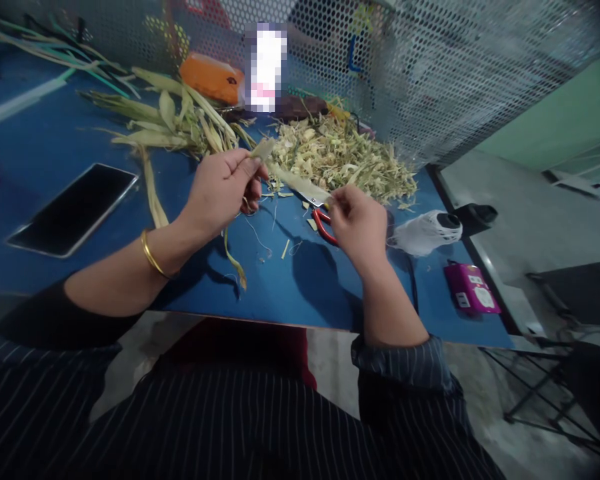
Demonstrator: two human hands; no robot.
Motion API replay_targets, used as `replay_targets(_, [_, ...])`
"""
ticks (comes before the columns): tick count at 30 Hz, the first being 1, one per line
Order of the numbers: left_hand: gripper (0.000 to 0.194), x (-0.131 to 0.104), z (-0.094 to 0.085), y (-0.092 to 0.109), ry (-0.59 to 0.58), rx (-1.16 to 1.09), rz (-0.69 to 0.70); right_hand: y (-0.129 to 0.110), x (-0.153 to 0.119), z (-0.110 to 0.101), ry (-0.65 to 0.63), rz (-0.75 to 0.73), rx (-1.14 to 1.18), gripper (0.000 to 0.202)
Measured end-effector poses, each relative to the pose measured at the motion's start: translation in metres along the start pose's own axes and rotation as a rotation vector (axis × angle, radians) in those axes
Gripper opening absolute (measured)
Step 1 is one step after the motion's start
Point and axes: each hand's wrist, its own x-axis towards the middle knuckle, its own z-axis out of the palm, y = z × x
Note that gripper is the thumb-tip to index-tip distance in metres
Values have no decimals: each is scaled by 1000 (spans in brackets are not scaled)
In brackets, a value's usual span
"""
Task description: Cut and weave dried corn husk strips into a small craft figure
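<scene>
My left hand point(225, 187) pinches one end of a pale husk strip point(300, 182) between thumb and finger. The strip stretches across to my right hand point(357, 223), whose closed fingers grip its other end. Scissors with red handles point(321, 225) lie on the blue table point(280, 287), partly under the strip and beside my right hand. Behind the hands is a heap of shredded husk pieces point(350, 157). Long dry husks point(165, 127) lie beyond my left hand, and one long strip point(153, 187) runs down behind my left wrist.
A black phone point(75, 210) lies at the left. An orange packet point(213, 78) and a perforated metal screen point(405, 80) stand at the back. To the right are a white-wrapped thread cone point(425, 233), a dark cone point(475, 217) and a purple box point(473, 289).
</scene>
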Motion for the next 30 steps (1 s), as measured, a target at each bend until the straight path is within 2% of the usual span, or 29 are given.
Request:
replay_targets(3, [31, -8, 5, -1, 10, 131, 197, -6, -2, -4, -162, -153, 108, 12])
replay_targets(6, [35, -16, 13, -6, -70, 376, 304, -13, -6, 2, -293, -154, 292, 13])
replay_targets(8, [32, -20, 19, -10, -148, 463, 270, -15, -8, 9, -276, -84, 402, 16])
replay_targets(11, [32, -21, 26, -12, -235, 449, 152, -17, -10, 17, -214, -14, 496, 21])
replay_targets(17, [38, -16, 25, -14, -270, 302, 0, -20, -10, 19, -202, 37, 684, 21])
replay_targets(24, [36, -16, 24, -10, -348, 197, -88, -21, -12, 22, -82, 73, 670, 14])
replay_targets(30, [30, -17, 24, -1, -457, 17, -179, -15, -11, 22, -73, -1, 585, 33])
